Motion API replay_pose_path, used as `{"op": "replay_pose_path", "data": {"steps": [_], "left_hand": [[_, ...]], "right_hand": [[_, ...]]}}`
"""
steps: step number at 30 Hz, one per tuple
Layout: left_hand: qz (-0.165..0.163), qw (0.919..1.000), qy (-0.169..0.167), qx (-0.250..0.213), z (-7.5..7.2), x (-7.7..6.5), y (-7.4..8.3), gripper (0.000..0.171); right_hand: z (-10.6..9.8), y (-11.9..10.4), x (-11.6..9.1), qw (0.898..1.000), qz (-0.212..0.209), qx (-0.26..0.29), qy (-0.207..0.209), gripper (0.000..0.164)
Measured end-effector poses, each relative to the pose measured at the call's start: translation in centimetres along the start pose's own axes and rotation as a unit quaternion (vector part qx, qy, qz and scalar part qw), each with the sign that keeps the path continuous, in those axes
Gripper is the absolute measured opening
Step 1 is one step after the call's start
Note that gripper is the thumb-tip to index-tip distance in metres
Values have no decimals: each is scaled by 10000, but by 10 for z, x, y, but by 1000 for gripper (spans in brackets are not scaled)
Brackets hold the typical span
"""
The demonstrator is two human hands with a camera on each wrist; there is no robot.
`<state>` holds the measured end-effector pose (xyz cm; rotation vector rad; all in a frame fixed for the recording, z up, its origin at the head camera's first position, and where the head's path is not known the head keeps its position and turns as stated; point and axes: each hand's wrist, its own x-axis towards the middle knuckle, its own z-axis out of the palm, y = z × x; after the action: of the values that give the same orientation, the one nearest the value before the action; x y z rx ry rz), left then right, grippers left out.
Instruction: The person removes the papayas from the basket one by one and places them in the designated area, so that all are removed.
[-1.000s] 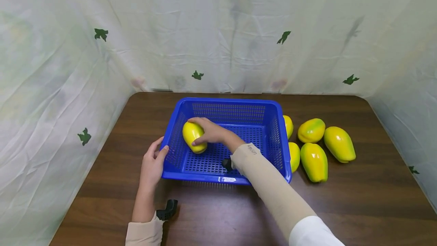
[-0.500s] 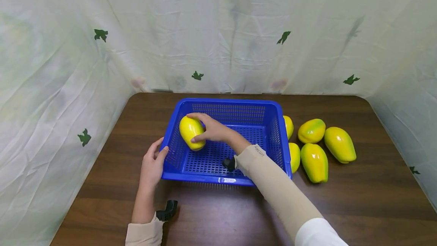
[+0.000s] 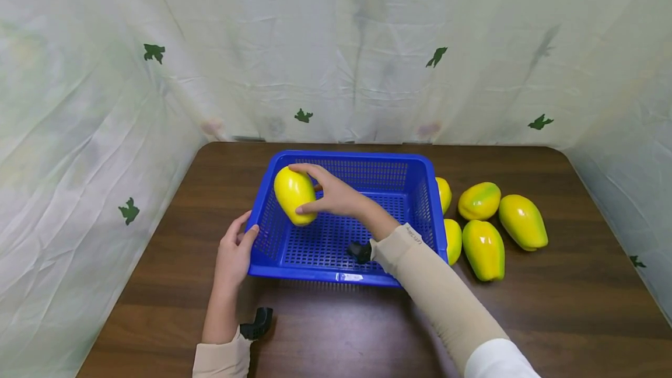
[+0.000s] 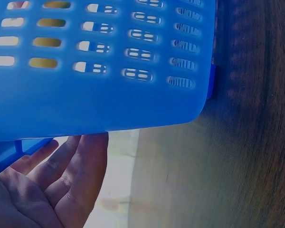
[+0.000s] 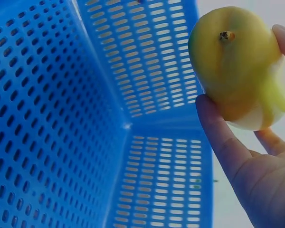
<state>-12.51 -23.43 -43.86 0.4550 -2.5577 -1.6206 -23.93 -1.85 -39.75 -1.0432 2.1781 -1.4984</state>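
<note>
A glossy yellow mango (image 3: pixel 295 196) is in my right hand (image 3: pixel 333 192), raised above the left part of the blue plastic basket (image 3: pixel 346 276). Thumb and fingers curve round its right side. In the right wrist view the mango (image 5: pixel 237 61) shows its stem end and a greenish patch, with the right hand (image 5: pixel 261 175) round it and the basket wall beside it. My left hand (image 3: pixel 234 249) grips the basket's left rim, its thumb over the edge. From the left wrist, the fingers of the left hand (image 4: pixel 66 175) reach under the rim, outside the slotted wall (image 4: pixel 99 104).
Several yellow-green mangoes lie on the brown table (image 3: pixel 336 331) to the right of the basket, among them a front mango (image 3: pixel 483 249) and a far-right mango (image 3: pixel 522 222). Two are partly hidden behind the basket's right wall. A pale curtain (image 3: pixel 336 63) surrounds the table.
My right hand has lifted the mango from low in the basket, moving it up and slightly left. The left hand keeps its hold on the rim, and the basket stays in place.
</note>
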Motion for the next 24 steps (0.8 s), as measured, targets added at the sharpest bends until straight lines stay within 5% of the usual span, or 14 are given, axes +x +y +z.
{"op": "replay_pose_path", "data": {"steps": [24], "left_hand": [[135, 9988, 72, -471, 2, 0, 0, 38]], "right_hand": [[-41, -20, -47, 9962, -69, 630, 604, 77]]}}
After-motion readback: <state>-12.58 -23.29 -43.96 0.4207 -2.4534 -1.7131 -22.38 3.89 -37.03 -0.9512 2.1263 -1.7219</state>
